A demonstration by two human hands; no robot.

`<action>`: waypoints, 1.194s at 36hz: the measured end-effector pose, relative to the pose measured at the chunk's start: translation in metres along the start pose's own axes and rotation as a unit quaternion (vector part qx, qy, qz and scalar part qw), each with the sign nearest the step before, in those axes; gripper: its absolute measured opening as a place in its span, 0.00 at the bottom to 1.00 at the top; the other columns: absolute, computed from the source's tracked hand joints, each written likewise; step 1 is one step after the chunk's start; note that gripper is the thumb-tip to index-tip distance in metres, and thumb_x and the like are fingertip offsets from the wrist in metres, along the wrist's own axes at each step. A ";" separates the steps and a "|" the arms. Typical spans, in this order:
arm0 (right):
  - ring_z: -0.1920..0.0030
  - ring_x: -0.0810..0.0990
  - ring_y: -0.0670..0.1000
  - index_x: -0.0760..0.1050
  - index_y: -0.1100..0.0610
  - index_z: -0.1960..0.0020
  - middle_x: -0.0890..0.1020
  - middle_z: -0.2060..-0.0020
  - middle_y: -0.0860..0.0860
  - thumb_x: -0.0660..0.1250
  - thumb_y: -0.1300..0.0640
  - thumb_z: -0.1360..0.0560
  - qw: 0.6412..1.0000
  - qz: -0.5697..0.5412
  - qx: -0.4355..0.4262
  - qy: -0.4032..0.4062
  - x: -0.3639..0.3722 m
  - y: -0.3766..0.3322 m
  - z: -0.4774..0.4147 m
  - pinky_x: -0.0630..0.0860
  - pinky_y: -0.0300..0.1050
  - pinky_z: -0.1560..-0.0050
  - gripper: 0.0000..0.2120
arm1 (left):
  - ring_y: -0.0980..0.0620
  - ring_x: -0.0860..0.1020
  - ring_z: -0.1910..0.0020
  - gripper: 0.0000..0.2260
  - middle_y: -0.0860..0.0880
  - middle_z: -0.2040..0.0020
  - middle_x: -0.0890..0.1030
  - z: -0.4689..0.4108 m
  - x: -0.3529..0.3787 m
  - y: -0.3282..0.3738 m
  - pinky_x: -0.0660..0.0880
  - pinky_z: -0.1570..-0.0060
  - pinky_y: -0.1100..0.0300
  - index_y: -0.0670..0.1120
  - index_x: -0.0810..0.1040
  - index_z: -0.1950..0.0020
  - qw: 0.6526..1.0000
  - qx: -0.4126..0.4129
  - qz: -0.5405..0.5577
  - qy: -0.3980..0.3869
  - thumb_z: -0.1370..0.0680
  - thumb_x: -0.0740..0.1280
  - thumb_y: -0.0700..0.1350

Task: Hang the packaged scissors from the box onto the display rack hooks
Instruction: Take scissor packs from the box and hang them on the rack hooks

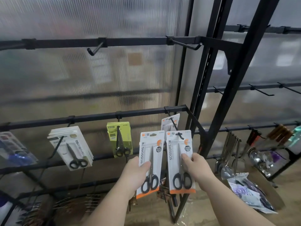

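Observation:
My left hand (136, 172) grips a white and orange pack of black scissors (150, 160) by its left edge, held free in front of the rack. My right hand (196, 167) grips a second, like pack (178, 159), whose top hole sits on the tip of a black hook (180, 135). Further back on that hook hangs another such pack (170, 122). To the left, a green pack of scissors (120, 141) and a stack of white packs (71, 147) hang on other hooks of the black rail (97, 117). No box is in view.
Two bare hooks (95, 49) jut from the upper rail (133, 41). A black upright post (210, 88) stands right of the hands. Spoons and ladles (228, 160) hang on the right rack. Plastic bags of goods (249, 193) lie on the floor.

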State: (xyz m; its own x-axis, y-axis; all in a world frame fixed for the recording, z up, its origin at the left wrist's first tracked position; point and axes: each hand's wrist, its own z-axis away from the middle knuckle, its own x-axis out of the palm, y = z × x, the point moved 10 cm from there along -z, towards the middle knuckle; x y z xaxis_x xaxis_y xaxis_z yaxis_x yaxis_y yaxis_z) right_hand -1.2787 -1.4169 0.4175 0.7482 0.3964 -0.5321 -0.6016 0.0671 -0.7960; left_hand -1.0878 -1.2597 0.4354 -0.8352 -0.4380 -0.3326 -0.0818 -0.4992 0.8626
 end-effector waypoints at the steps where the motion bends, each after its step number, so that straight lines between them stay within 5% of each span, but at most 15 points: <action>1: 0.56 0.79 0.49 0.73 0.55 0.53 0.81 0.57 0.51 0.60 0.45 0.19 1.000 0.005 0.004 0.000 0.002 -0.002 -0.003 0.76 0.45 0.59 0.14 | 0.53 0.79 0.44 0.11 0.56 0.41 0.82 0.000 -0.001 0.001 0.76 0.41 0.51 0.52 0.77 0.35 1.000 0.001 0.001 0.001 0.17 0.61 0.47; 8: 0.59 0.79 0.48 0.74 0.57 0.49 0.80 0.58 0.51 0.59 0.45 0.18 1.000 0.016 0.018 0.008 0.011 -0.016 -0.031 0.70 0.41 0.67 0.15 | 0.56 0.79 0.44 0.11 0.57 0.41 0.82 -0.006 -0.007 0.006 0.74 0.47 0.55 0.53 0.78 0.36 1.000 0.018 0.006 0.004 0.16 0.60 0.46; 15: 0.56 0.72 0.50 0.69 0.58 0.41 0.74 0.53 0.51 0.56 0.47 0.16 0.998 0.053 0.017 -0.014 0.021 -0.030 -0.064 0.69 0.45 0.55 0.14 | 0.52 0.78 0.40 0.13 0.55 0.37 0.81 -0.015 -0.013 -0.001 0.75 0.39 0.51 0.52 0.77 0.33 1.000 0.011 0.003 0.004 0.16 0.60 0.47; 17: 0.57 0.74 0.50 0.69 0.60 0.44 0.76 0.53 0.51 0.56 0.47 0.16 0.998 0.059 0.025 -0.021 0.025 -0.033 -0.074 0.72 0.46 0.56 0.16 | 0.52 0.79 0.40 0.13 0.55 0.38 0.81 -0.017 -0.015 -0.005 0.76 0.37 0.48 0.53 0.76 0.33 1.000 0.003 0.002 0.005 0.16 0.60 0.48; 20: 0.53 0.78 0.54 0.75 0.61 0.39 0.79 0.55 0.54 0.55 0.46 0.16 0.997 0.062 0.021 -0.035 0.030 -0.041 -0.086 0.75 0.50 0.46 0.20 | 0.53 0.79 0.41 0.14 0.55 0.38 0.81 -0.018 -0.017 -0.009 0.76 0.37 0.47 0.54 0.76 0.32 1.000 -0.003 0.005 0.008 0.17 0.61 0.49; 24: 0.36 0.74 0.63 0.68 0.65 0.30 0.76 0.37 0.62 0.54 0.43 0.17 0.998 0.036 0.029 -0.041 0.027 -0.047 -0.086 0.70 0.51 0.42 0.27 | 0.54 0.79 0.40 0.13 0.57 0.38 0.81 -0.015 -0.017 -0.008 0.76 0.37 0.48 0.55 0.77 0.33 1.000 0.007 0.005 0.002 0.16 0.60 0.47; 28: 0.33 0.72 0.64 0.61 0.66 0.26 0.72 0.32 0.63 0.58 0.39 0.19 0.998 0.017 0.056 -0.026 0.030 -0.027 -0.081 0.69 0.52 0.36 0.35 | 0.54 0.80 0.42 0.13 0.58 0.40 0.82 -0.011 -0.018 -0.008 0.76 0.37 0.48 0.54 0.78 0.35 1.000 0.008 0.004 -0.003 0.17 0.60 0.46; 32: 0.32 0.73 0.58 0.67 0.62 0.27 0.75 0.32 0.59 0.57 0.45 0.17 0.999 0.021 0.001 -0.045 0.037 -0.017 -0.048 0.68 0.51 0.33 0.26 | 0.54 0.81 0.44 0.11 0.59 0.44 0.84 -0.008 -0.011 -0.007 0.77 0.38 0.47 0.53 0.80 0.38 1.000 0.009 -0.001 -0.015 0.18 0.61 0.47; 36: 0.48 0.84 0.47 0.80 0.52 0.42 0.86 0.50 0.46 0.54 0.44 0.17 0.982 -0.086 -0.045 -0.162 0.055 -0.026 0.008 0.79 0.45 0.43 0.19 | 0.55 0.81 0.44 0.11 0.60 0.45 0.84 0.000 0.005 -0.003 0.77 0.38 0.49 0.54 0.80 0.39 0.999 0.011 -0.005 -0.039 0.18 0.61 0.47; 39: 0.59 0.84 0.46 0.82 0.53 0.54 0.86 0.59 0.46 0.58 0.47 0.17 0.973 -0.120 -0.086 -0.179 0.050 -0.036 0.035 0.79 0.40 0.57 0.17 | 0.56 0.82 0.46 0.11 0.60 0.47 0.85 0.008 0.018 0.005 0.77 0.39 0.50 0.55 0.81 0.40 0.998 0.020 0.001 -0.059 0.18 0.62 0.46; 43: 0.49 0.85 0.47 0.81 0.51 0.44 0.86 0.49 0.46 0.64 0.54 0.19 0.969 -0.114 -0.146 -0.164 0.039 -0.049 0.053 0.81 0.45 0.47 0.08 | 0.56 0.83 0.47 0.11 0.58 0.48 0.86 0.020 0.033 0.017 0.79 0.41 0.52 0.54 0.82 0.40 0.997 0.030 0.013 -0.076 0.18 0.63 0.44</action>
State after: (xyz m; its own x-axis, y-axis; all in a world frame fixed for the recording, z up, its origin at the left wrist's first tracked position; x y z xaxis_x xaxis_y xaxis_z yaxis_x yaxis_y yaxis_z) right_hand -1.2353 -1.3564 0.4509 0.6941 0.6746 -0.2514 -0.2917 -0.0557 -0.9549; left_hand -1.1277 -1.2676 0.4471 -0.9101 -0.3289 -0.2519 -0.0877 -0.4413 0.8931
